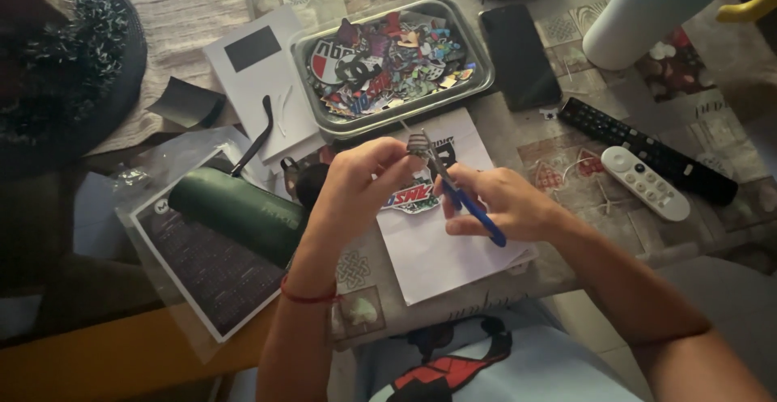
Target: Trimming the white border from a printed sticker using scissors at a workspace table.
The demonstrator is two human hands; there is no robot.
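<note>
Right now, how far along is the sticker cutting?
Done: a tray already holds many cut-out stickers. In hand: the left hand pinches a small cutout while the right hand works blue-handled scissors at it. Left: the white sheet beneath still carries at least one uncut printed design.

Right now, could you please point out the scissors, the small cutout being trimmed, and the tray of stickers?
scissors (468, 208), head view, on the blue handle in the right hand.
small cutout (417, 144), head view, on its middle, above the left fingertips.
tray of stickers (312, 46), head view, on its left rim.
</note>
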